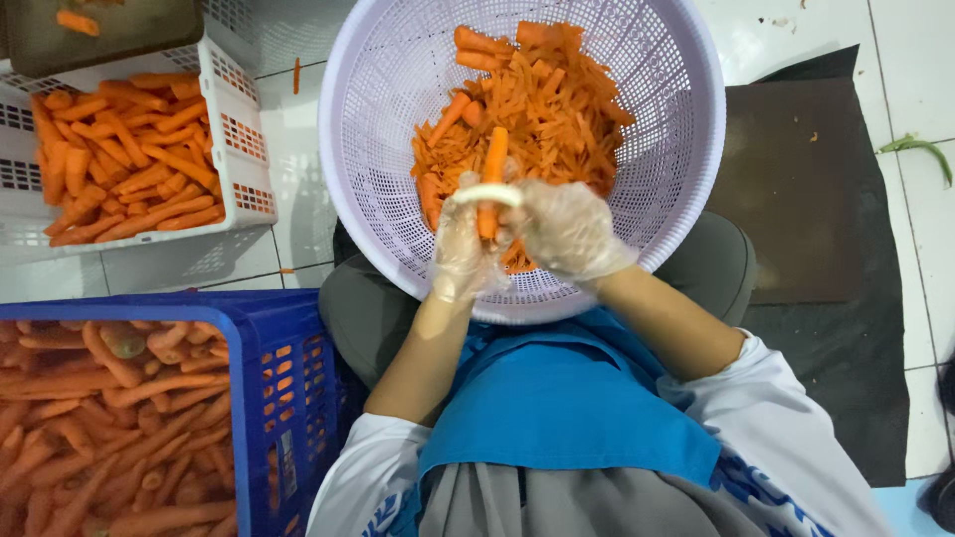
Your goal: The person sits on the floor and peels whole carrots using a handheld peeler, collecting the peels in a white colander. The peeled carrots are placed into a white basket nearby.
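Both my hands wear thin clear gloves and meet over a round pale lilac basket resting on my lap. My left hand grips the lower end of a carrot that points away from me. My right hand holds a white peeler laid across that carrot. Under the hands, the basket holds a heap of orange peelings and a few peeled carrots.
A blue crate full of unpeeled carrots stands at my left knee. A white crate of peeled carrots sits further left on the tiled floor. A dark mat lies to the right, with a green scrap beyond it.
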